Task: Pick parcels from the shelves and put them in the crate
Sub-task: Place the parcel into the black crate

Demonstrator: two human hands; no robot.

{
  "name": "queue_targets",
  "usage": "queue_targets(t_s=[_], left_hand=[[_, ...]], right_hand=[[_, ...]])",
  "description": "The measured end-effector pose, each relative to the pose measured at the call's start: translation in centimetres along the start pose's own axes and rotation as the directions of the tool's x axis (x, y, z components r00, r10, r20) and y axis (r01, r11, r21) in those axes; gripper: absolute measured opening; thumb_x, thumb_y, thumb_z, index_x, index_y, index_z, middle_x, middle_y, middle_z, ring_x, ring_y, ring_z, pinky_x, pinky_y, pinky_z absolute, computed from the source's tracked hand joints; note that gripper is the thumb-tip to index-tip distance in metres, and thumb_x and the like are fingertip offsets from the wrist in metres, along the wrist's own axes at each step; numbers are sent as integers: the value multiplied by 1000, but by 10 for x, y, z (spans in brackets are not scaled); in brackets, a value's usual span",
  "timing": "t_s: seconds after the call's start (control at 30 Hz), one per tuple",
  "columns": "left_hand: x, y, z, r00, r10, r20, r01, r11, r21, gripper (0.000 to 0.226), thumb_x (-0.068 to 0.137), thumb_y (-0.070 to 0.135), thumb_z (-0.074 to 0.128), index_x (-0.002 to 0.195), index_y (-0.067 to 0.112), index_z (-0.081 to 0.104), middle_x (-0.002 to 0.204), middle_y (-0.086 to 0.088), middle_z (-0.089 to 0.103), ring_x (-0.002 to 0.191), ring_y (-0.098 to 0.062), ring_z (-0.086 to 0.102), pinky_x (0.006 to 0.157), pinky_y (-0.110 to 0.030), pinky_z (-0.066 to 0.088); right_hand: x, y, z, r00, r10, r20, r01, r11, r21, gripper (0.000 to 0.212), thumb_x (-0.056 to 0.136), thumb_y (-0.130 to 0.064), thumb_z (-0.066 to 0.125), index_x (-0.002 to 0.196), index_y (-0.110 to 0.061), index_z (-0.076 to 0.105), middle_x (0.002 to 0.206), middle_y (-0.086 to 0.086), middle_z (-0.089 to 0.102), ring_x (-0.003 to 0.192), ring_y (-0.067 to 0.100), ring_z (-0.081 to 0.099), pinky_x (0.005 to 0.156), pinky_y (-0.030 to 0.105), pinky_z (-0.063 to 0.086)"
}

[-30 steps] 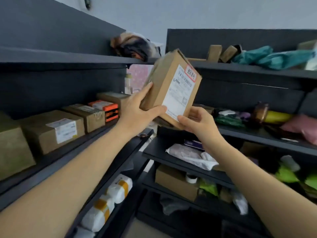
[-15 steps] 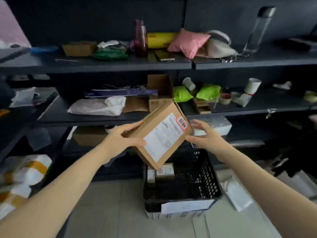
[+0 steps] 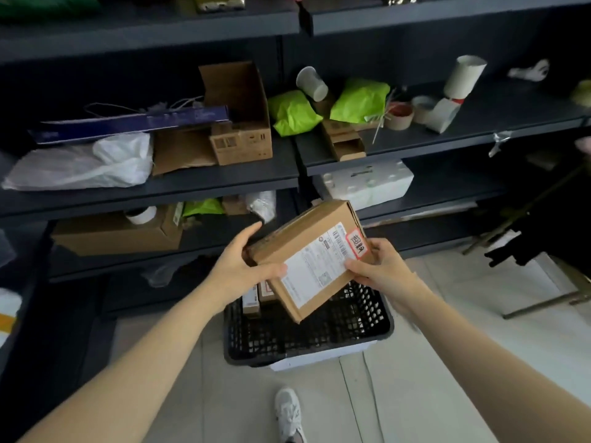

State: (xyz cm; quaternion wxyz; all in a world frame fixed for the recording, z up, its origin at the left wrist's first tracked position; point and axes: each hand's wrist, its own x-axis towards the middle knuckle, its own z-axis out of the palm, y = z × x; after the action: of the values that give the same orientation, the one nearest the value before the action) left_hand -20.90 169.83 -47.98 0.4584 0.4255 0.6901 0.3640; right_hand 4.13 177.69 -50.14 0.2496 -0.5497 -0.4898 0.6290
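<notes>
Currently left hand (image 3: 238, 271), right hand (image 3: 382, 271) grip cardboard parcel (image 3: 300, 238) over crate (image 3: 303, 342); white label (image 3: 315, 271) blurred, red sticker (image 3: 358, 246) unreadable.

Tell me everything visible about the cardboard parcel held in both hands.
The parcel is a closed, flat brown cardboard box, tilted with its labelled face up toward the camera. A white shipping label with barcodes covers much of that face; a red-bordered sticker sits at its far right corner. The left hand grips its left edge and the right hand its right edge, thumbs on top. It is held above the black mesh crate.
</notes>
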Motion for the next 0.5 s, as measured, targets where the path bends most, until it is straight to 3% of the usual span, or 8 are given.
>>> queue_targets(t_s=[0.1, 0.23, 0.33, 0.43, 0.5], left_hand=[[46, -34, 16, 996, -79, -51, 76, 996, -55, 91, 64, 32, 85, 139, 40, 34, 136, 12, 36, 124, -9, 37, 105, -37, 38], [96, -95, 50, 967, -250, -54, 241, 962, -130, 72, 72, 38, 79, 131, 21, 41, 126, 6, 50, 111, -11, 51, 88, -25, 45], [129, -148, 75, 953, -301, -40, 302, 952, 49, 61, 81, 52, 65, 124, 16, 45, 121, 1, 56, 113, -19, 55, 91, -30, 44], [168, -189, 94, 932, -362, 11, 355, 918, 179, 75, 84, 69, 43, 138, 18, 35, 131, -3, 52, 123, -26, 49, 99, -32, 39], [193, -213, 111, 920, -387, 57, 372, 910, 184, 73, 84, 72, 37, 138, 24, 36, 130, -4, 56, 119, -25, 53, 101, -41, 43]], right_hand=[[33, 24, -2, 995, 79, -62, -78, 997, 8, 50, 77, -15, 76, 115, -18, 44, 116, 1, 58, 106, 18, 62, 88, 40, 56], [79, 83, 13, 966, 236, -105, -239, 971, -12, 53, 79, -18, 75, 121, -21, 41, 115, -1, 58, 107, 17, 59, 90, 40, 54], [116, 134, 24, 936, 327, -131, -326, 945, 29, 54, 79, -17, 75, 120, -24, 42, 117, -1, 58, 110, 19, 58, 93, 42, 52], [156, 174, 31, 921, 339, -190, -341, 940, 20, 57, 78, -19, 76, 123, -22, 41, 117, -1, 57, 111, 20, 57, 95, 42, 51], [180, 201, 32, 902, 336, -270, -348, 937, 2, 66, 76, -22, 78, 129, -19, 38, 118, 0, 56, 111, 22, 56, 96, 45, 50]])
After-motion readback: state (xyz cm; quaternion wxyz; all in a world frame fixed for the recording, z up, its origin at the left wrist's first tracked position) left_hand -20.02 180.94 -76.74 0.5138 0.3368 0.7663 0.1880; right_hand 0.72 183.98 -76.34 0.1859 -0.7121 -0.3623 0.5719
